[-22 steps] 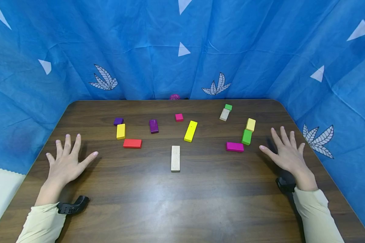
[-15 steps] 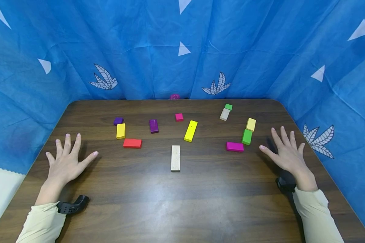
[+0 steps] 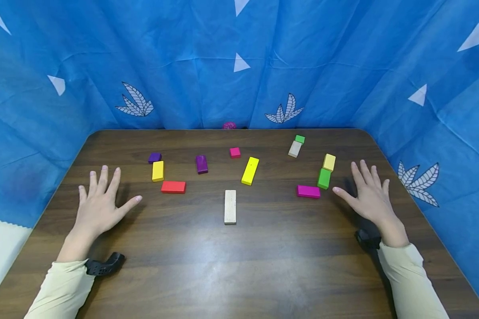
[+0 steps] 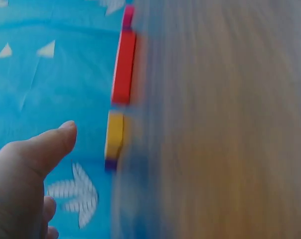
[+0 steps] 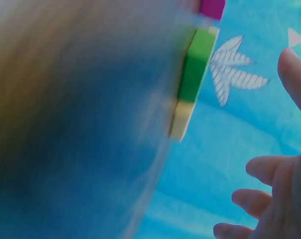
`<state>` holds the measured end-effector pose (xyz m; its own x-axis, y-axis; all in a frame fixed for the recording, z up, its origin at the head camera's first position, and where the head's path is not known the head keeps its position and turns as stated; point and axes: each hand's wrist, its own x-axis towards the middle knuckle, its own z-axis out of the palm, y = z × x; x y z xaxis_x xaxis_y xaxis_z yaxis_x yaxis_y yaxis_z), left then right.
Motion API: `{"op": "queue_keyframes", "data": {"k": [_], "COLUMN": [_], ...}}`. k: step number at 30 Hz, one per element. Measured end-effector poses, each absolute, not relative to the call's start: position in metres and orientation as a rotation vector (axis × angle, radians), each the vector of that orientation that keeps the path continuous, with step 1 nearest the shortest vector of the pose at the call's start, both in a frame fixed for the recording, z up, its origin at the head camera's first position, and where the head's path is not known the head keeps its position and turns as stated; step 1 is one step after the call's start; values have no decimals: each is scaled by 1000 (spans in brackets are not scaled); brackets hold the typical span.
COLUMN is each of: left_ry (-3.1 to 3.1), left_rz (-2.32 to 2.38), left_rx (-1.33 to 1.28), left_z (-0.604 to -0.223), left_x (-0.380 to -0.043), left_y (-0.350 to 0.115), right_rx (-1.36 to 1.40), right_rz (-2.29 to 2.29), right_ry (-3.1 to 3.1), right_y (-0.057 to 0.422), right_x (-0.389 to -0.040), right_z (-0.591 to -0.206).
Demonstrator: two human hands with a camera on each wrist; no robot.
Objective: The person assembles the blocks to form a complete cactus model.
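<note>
My left hand (image 3: 100,208) hovers palm down over the left of the table, fingers spread, holding nothing. Nearest to it are a yellow block (image 3: 158,171), a red block (image 3: 173,187) and a dark purple block (image 3: 155,157). On the other side my right hand (image 3: 371,197) is likewise spread and holds nothing. Close to its thumb lie a green block (image 3: 324,178), a pale yellow block (image 3: 329,162) and a magenta block (image 3: 308,191). The right wrist view shows the green block (image 5: 196,64) left of the fingers. In the left wrist view the red block (image 4: 123,67) lies beyond the thumb.
Mid-table lie a whitish block (image 3: 230,207), a long yellow block (image 3: 250,171), a purple block (image 3: 202,164) and a pink block (image 3: 235,153). Farther back, a grey-white block (image 3: 294,149) touches a small green one (image 3: 300,139). A blue curtain (image 3: 207,66) hangs behind the table (image 3: 223,266).
Both hands have moved inward and slightly forward over the table: the left one to the right, the right one to the left. The blocks stay where they were.
</note>
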<state>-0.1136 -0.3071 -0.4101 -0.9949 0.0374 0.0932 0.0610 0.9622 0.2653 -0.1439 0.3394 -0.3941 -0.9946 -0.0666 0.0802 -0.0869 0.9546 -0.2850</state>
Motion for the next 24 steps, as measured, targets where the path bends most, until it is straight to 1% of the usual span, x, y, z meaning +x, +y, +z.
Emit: {"op": "queue_keyframes", "data": {"k": [4, 8, 14, 19, 24], "left_ry": [-2979, -2949, -2916, -2863, -2812], "left_rz": [-462, -561, -866, -1170, -1308], "left_rx": [-245, -426, -648, -689, -646], "left_z": [-406, -406, -412, -421, -432], "left_x": [-122, -130, -132, -128, -125], "left_y": [-275, -234, -167, -128, -116], "right_rx": [223, 334, 440, 384, 304], "right_rz": [510, 657, 942, 1155, 1289], "right_ry": [-2949, -2891, -2926, -2986, -3030], "right_y": [311, 271, 203, 158, 136], "right_x": [-154, -168, -183, -196, -208], "right_z": [-390, -389, -389, -393, -400]}}
